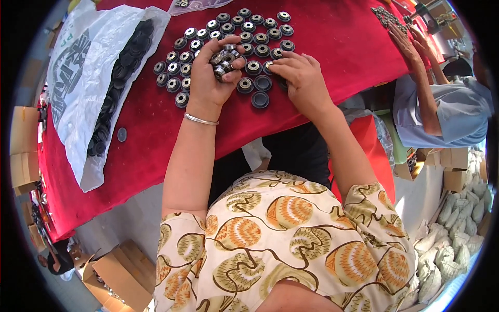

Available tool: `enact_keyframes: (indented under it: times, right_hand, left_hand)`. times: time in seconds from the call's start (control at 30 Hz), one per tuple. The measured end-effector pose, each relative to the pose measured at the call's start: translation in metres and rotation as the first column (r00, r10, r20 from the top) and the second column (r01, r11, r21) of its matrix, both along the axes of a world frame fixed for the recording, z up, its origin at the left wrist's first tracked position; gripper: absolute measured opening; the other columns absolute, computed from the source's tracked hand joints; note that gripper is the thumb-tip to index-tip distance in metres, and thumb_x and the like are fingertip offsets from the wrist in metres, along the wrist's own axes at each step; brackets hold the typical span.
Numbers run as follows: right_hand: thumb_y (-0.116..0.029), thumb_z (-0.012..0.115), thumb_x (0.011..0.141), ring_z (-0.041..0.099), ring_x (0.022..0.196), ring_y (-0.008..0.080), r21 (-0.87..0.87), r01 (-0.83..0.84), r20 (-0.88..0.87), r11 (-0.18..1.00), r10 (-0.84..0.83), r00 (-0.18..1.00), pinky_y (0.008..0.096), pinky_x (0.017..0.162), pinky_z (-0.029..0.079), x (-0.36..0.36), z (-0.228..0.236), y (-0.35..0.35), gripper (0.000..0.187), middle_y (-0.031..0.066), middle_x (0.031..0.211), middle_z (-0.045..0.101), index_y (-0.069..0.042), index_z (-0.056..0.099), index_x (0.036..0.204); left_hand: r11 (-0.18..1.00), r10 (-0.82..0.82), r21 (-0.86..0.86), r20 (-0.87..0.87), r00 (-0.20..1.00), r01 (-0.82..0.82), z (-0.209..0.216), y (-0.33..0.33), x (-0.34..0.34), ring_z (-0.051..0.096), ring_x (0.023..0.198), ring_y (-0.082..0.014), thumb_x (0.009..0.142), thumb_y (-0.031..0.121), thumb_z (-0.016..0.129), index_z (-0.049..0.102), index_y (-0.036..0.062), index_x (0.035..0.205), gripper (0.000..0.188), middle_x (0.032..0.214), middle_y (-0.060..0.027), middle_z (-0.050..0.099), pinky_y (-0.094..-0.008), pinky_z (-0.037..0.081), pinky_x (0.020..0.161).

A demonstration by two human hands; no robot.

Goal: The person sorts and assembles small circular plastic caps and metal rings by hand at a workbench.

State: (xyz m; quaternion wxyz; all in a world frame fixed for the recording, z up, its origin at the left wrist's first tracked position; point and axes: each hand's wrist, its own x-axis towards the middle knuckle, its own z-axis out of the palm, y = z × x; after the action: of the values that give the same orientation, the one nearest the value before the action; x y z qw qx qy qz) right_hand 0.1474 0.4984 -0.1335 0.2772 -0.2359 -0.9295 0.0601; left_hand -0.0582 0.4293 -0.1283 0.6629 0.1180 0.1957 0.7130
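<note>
Palm up, my left hand (207, 88) cups several small shiny metal ball bearings (224, 62) over the table, fingers curled around them. To its right, my right hand (304, 80) has its fingertips closed on a bearing (268, 66) at a black round cap, partly hidden under the fingers. Rows of black caps with bearings seated in their middles (253, 67) spread around and beyond both hands. Nearest me, two black caps (260, 99) have no bearing in them.
A red cloth (338, 47) covers the table. At left lies a white plastic bag (73, 99) spilling black caps (125, 67), with one loose cap (121, 134) beside it. A co-worker's hands (408, 47) handle small metal parts at far right. Cardboard boxes (117, 281) stand below left.
</note>
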Motion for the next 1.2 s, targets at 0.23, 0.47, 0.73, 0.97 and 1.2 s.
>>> enact_keyframes:
  times: [0.23,0.47,0.73,0.97,1.2]
  right_hand:
    - [-0.006,0.061,0.083,0.062,0.079,0.0309,-0.343,0.099,-0.284,0.934,-0.204,0.937,0.0376,0.068,0.049,0.014,0.020,-0.013,0.014,0.0115,0.086,0.063,-0.006,0.065,0.096]
    - [-0.018,0.067,0.081,0.061,0.076,0.0299,-0.342,0.232,-0.052,0.911,-0.265,0.963,0.0391,0.064,0.048,0.014,0.006,-0.032,0.021,0.0093,0.083,0.060,-0.008,0.062,0.099]
    - [-0.014,0.065,0.082,0.061,0.073,0.0283,-0.305,0.013,-0.340,0.952,-0.122,0.932,0.0370,0.063,0.049,-0.024,0.037,-0.013,0.018,0.0089,0.082,0.060,-0.010,0.065,0.099]
    - [-0.014,0.067,0.080,0.061,0.073,0.0291,-0.435,-0.079,-0.305,0.897,-0.065,0.950,0.0371,0.065,0.049,-0.026,0.036,-0.013,0.022,0.0095,0.082,0.061,-0.010,0.066,0.101]
    - [-0.009,0.066,0.079,0.063,0.078,0.0237,-0.531,-0.149,-0.455,0.834,-0.132,0.881,0.0321,0.069,0.050,-0.021,0.034,-0.002,0.021,0.0106,0.083,0.062,-0.004,0.065,0.100]
  left_hand:
    - [1.000,-0.022,-0.014,-0.064,0.998,0.021,-0.004,0.000,0.000,0.056,0.065,-0.0159,0.098,0.030,0.042,0.056,-0.0026,0.110,0.037,0.090,-0.0133,0.058,-0.0171,0.038,0.038]
    - [0.999,-0.046,0.001,-0.055,0.997,0.046,0.001,-0.001,0.004,0.057,0.065,-0.0159,0.099,0.031,0.040,0.056,-0.0028,0.112,0.040,0.089,-0.0136,0.058,-0.0169,0.039,0.038]
    - [0.983,-0.182,-0.035,-0.174,0.968,0.179,0.006,-0.001,0.009,0.055,0.065,-0.0146,0.099,0.036,0.039,0.051,-0.0050,0.121,0.048,0.094,-0.0129,0.058,-0.0156,0.037,0.035]
    - [0.974,-0.217,-0.141,-0.384,0.898,0.175,0.002,-0.006,0.017,0.059,0.056,-0.0149,0.096,0.032,0.045,0.057,0.0017,0.103,0.033,0.081,-0.0079,0.061,-0.0198,0.035,0.034]
    - [0.960,-0.280,-0.082,-0.274,0.920,0.268,0.008,-0.004,0.017,0.057,0.058,-0.0134,0.097,0.029,0.044,0.056,-0.0022,0.109,0.035,0.083,-0.0088,0.061,-0.0172,0.036,0.035]
